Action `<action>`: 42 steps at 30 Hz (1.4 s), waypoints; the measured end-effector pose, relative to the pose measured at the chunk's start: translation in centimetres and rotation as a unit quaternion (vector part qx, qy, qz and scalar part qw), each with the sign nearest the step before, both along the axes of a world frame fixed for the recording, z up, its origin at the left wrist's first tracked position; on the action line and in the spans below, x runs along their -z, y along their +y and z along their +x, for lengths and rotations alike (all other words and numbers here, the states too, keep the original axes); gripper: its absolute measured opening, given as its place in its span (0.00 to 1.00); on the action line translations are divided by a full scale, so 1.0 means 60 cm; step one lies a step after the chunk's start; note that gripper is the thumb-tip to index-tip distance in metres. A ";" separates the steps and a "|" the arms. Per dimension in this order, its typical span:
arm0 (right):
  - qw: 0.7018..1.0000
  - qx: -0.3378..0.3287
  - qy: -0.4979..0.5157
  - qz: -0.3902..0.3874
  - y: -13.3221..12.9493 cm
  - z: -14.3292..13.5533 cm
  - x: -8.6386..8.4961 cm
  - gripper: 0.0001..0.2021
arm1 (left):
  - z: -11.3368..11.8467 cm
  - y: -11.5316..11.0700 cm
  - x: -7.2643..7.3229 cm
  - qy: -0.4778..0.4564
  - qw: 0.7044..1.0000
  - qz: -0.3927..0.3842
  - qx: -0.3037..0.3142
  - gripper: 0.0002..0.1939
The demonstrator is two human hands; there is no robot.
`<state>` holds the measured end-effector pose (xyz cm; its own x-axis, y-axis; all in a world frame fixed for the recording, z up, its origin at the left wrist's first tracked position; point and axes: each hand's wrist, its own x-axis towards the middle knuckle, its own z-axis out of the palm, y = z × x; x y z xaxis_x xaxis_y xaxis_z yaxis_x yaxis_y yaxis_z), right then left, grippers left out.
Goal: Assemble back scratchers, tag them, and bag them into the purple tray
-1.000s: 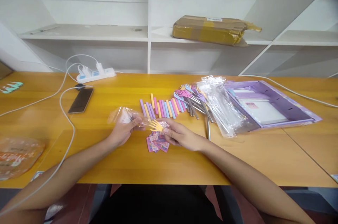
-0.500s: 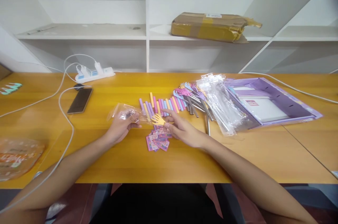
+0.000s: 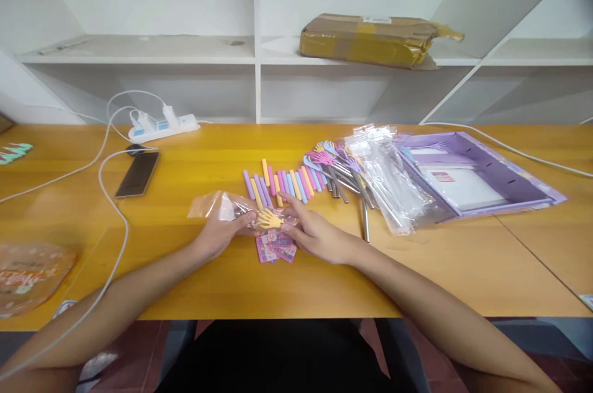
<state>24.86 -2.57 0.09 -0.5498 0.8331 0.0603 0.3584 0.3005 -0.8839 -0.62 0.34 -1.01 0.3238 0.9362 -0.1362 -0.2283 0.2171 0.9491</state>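
My left hand (image 3: 222, 233) is closed on a clear plastic bag (image 3: 217, 204), whose mouth points to the right. In my right hand (image 3: 315, 232) is a yellow hand-shaped back scratcher head (image 3: 269, 219), its spread fingers at the bag's mouth; whether they are inside it I cannot tell. Small pink printed cards (image 3: 278, 248) lie in a loose pile under the hands. Just beyond them is a row of pastel handle tubes (image 3: 290, 186) in purple, yellow, pink and blue. More hand-shaped heads on metal rods (image 3: 345, 173) are heaped to the right.
Clear plastic bags (image 3: 382, 180) overlap the left side of a purple open box (image 3: 467, 180). A phone (image 3: 138, 174), a white power strip (image 3: 162, 127) and loose cables are on the left. A torn cardboard box (image 3: 370, 41) rests on the shelf.
The yellow scratcher head has moved left and slightly down to the bag's mouth. My left hand has shifted a little right and lower, bringing the bag closer to it.
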 end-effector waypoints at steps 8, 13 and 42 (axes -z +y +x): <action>1.000 0.003 -0.028 0.010 -0.002 0.003 -0.004 0.32 | -0.001 -0.004 -0.002 0.013 1.000 0.015 -0.015 0.19; 0.996 0.036 -0.075 0.021 0.017 0.027 -0.018 0.16 | -0.034 0.044 -0.020 -0.047 0.991 0.042 -0.115 0.15; 0.973 0.023 0.187 -0.133 0.008 -0.016 0.011 0.20 | -0.005 -0.011 0.017 0.012 0.997 0.019 0.074 0.16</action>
